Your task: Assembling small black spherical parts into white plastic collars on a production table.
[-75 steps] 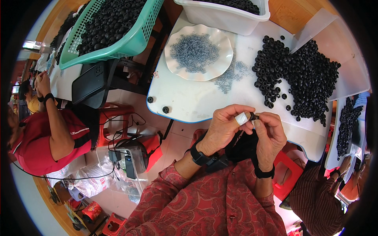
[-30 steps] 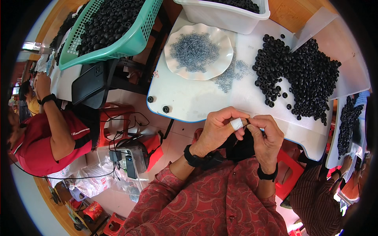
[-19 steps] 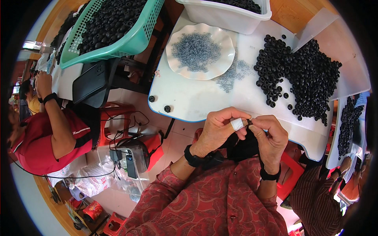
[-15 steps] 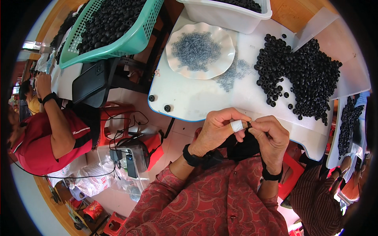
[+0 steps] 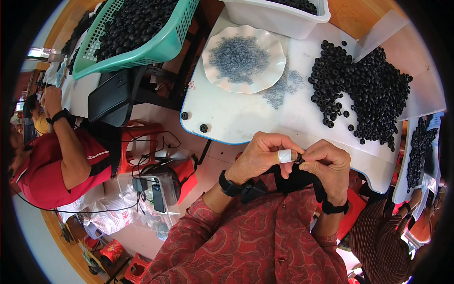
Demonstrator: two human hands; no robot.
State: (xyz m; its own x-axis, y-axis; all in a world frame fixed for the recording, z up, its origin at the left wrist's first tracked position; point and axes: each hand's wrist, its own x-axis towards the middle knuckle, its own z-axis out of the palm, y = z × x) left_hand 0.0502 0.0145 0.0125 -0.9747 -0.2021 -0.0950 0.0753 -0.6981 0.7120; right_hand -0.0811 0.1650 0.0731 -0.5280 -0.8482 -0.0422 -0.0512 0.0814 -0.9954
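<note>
A: What do the hands have hold of?

B: One small black piece (image 5: pixel 299 159). The left hand (image 5: pixel 261 155) and the right hand (image 5: pixel 331 166) each have thumb and forefinger drawn together on it. The fingertips hide most of it.

A: Why both at once?

B: It's tiny; I'd guess one steadies it for the other. One left finger wears a white wrap (image 5: pixel 285 155).

A: Where are they?

B: At the near edge of the table (image 5: pixel 231 113). Two lone black pieces (image 5: pixel 203 128) sit at its left edge, perhaps to stay apart from the heap.

A: Which heap?

B: The black heap (image 5: pixel 383 94) on the right: too many to count, probably spread so single ones lift easily.

A: And farther off?

B: One scalloped white plate (image 5: pixel 248 88) of clear rings (image 5: pixel 239 59), uncountable; its rim presumably corrals them, though some lie loose to its right. Beyond stand one white tub (image 5: pixel 283 23) and, far left, one green basket (image 5: pixel 146 55), both holding black pieces.
</note>
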